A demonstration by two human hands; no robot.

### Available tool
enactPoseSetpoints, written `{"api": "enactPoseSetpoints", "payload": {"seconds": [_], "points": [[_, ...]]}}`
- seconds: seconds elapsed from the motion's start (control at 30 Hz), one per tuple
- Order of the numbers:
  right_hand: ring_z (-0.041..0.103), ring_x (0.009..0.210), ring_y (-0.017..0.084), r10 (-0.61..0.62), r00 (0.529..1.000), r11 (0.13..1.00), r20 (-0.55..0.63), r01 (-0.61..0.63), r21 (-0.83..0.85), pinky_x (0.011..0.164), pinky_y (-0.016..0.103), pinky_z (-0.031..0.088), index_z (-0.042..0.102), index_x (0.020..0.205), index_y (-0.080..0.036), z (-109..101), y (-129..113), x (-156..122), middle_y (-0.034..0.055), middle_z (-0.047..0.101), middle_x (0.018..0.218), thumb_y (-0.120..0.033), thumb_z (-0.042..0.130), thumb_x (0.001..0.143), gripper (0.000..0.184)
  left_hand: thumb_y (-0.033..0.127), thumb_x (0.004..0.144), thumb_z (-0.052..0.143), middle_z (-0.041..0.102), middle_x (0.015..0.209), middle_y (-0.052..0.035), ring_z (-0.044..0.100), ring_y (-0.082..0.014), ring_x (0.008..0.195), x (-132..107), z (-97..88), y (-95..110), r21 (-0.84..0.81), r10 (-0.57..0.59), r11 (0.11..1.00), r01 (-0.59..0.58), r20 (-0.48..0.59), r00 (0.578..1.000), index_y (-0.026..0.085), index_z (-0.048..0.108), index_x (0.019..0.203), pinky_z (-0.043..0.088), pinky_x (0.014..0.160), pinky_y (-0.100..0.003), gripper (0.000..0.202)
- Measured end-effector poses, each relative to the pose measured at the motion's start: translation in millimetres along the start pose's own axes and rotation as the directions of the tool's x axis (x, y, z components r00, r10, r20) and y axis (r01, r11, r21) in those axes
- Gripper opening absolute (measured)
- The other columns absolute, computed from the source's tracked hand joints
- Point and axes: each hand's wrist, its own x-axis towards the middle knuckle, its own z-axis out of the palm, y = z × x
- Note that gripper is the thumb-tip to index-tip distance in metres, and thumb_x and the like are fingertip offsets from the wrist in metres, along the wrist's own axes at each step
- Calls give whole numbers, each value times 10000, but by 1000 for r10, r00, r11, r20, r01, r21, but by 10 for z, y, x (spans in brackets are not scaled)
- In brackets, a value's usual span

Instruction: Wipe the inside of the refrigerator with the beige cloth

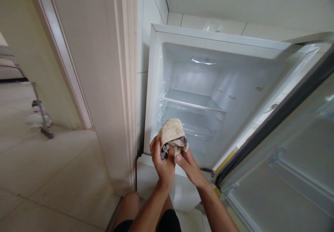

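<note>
Both my hands hold a bunched beige cloth (pixel 172 131) in front of an open refrigerator (pixel 153 86). My left hand (pixel 161 162) wraps round the cloth from the left, with a ring on one finger. From below right, my right hand (pixel 189 164) pinches its lower edge. Inside the lit white compartment are two clear glass shelves (pixel 190 100) with nothing on them. The cloth hangs level with the lower shelf, outside the compartment.
The fridge door (pixel 287 148) swings open to the right, with clear door bins. A wall and door frame (pixel 125 86) stand close on the left. Beyond them is a tiled floor with a metal stand leg (pixel 43 115). My knees show at the bottom.
</note>
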Motion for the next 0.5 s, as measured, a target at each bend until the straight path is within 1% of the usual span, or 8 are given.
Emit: {"api": "enactPoseSetpoints", "payload": {"seconds": [0.07, 0.13, 0.2, 0.23, 0.3, 0.37, 0.43, 0.5], "points": [[544, 1321, 261, -13, 999, 999, -39, 14, 47, 1190, 477, 372, 440, 1496, -278, 39, -1, -17, 87, 545, 1480, -579, 748, 794, 823, 250, 846, 680, 620, 1322, -130, 593, -276, 1263, -30, 24, -2, 9, 172, 985, -175, 126, 977, 236, 649, 1262, 500, 1065, -414, 417], [612, 1230, 293, 44, 987, 989, -155, -21, 145, 1140, 496, 434, 505, 1445, -237, 34, 1, 14, 112, 639, 1360, -623, 779, 724, 862, 189, 856, 648, 618, 1344, -127, 598, -273, 1266, -66, 32, 3, -8, 300, 950, -311, 292, 908, 258, 650, 1280, 503, 1071, -418, 430], [662, 1138, 318, 119, 963, 971, -242, -62, 229, 1079, 505, 492, 582, 1366, -213, 1, -11, 61, 123, 707, 1232, -633, 812, 656, 857, 140, 860, 615, 616, 1365, -125, 591, -273, 1285, -101, 30, 17, -46, 362, 925, -378, 414, 835, 279, 611, 1345, 482, 1102, -434, 504], [680, 1098, 319, 140, 947, 967, -287, -68, 247, 1055, 500, 511, 610, 1330, -211, -17, -25, 85, 118, 725, 1185, -612, 831, 632, 835, 133, 863, 609, 602, 1391, -132, 578, -276, 1307, -117, 28, 29, -73, 367, 924, -377, 453, 812, 286, 536, 1427, 468, 1117, -446, 588], [703, 1027, 302, 142, 910, 969, -389, -48, 241, 1011, 478, 542, 638, 1279, -209, -48, -67, 133, 100, 741, 1131, -550, 837, 636, 754, 155, 873, 620, 532, 1476, -164, 530, -289, 1365, -143, 21, 63, -138, 343, 937, -320, 529, 776, 284, 237, 1595, 443, 1139, -474, 827], [712, 973, 277, 119, 849, 980, -515, -16, 199, 951, 439, 571, 660, 1219, -199, -78, -115, 197, 80, 749, 1086, -494, 807, 666, 644, 189, 886, 631, 413, 1570, -201, 454, -301, 1433, -155, 13, 111, -186, 318, 948, -259, 622, 716, 275, -71, 1616, 404, 1166, -502, 1017], [708, 954, 259, 93, 779, 989, -621, -1, 147, 882, 394, 589, 686, 1128, -188, -129, -153, 286, 65, 750, 1048, -453, 779, 675, 533, 214, 889, 642, 315, 1625, -210, 358, -317, 1494, -139, -5, 151, -194, 321, 946, -261, 681, 658, 279, -181, 1592, 322, 1209, -540, 1084], [701, 923, 244, 59, 708, 993, -703, 29, 112, 814, 366, 596, 700, 1029, -181, -230, -182, 392, 53, 747, 1002, -413, 781, 646, 455, 235, 886, 657, 270, 1647, -204, 284, -328, 1526, -79, -36, 150, -170, 324, 943, -287, 671, 667, 285, -153, 1598, 250, 1231, -564, 1079]]}}
